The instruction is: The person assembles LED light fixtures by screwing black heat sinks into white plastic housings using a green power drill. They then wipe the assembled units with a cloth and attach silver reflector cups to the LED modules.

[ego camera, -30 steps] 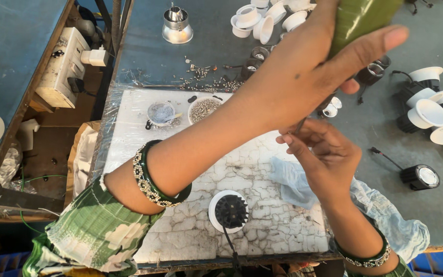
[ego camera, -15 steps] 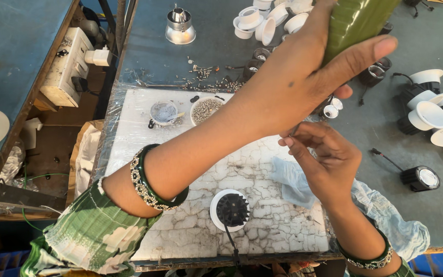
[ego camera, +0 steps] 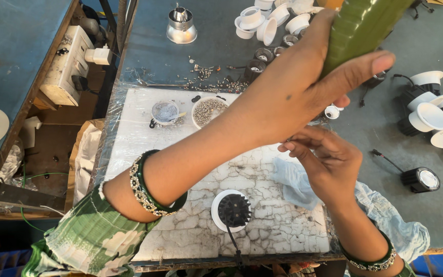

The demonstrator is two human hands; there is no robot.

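Green bottle point(ego camera: 362, 25) gripped high by left hand point(ego camera: 293, 97); right hand point(ego camera: 329, 164) pinching narrow at six o'clock, contents hidden. Best kept steady, thumb firm, above cracked white board point(ego camera: 180, 154).

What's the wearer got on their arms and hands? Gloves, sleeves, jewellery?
No gloves. Left hand: bare, with a dark green bangle and a studded silver bangle on the forearm, and a green-and-white floral sleeve. Right hand: bare, with matching bangles at the wrist.

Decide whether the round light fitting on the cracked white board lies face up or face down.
Face down. The light fitting shows its black finned back inside a white rim, with its cable trailing toward the cracked white board's near edge.
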